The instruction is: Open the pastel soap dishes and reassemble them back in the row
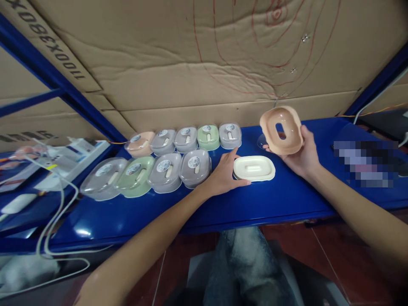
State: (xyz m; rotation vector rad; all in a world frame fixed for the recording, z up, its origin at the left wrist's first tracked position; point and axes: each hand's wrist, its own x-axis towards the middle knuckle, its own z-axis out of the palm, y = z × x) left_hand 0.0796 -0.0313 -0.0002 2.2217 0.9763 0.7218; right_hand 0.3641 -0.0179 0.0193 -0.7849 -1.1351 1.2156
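Note:
My right hand (304, 155) is closed round a peach plastic dish (288, 146) with an oval hole in its middle, held tilted above the table. Just behind it, a clear plastic edge (262, 141) shows partly. A cream oval tray (254, 168) with a raised bar lies flat on the blue table. Beside its left end is my left hand (225, 172), thumb and fingers spread; I cannot tell whether they touch the tray. Left of that hand stand two rows of lidded plastic boxes, among them a grey box (195, 172) and a green box (134, 180).
The blue table (229, 208) backs onto a cardboard wall (165, 89). A power strip (76, 157) and white cables (62, 199) are at the left. A blurred-out patch (365, 163) lies on the right side. Blue frame posts stand at both sides.

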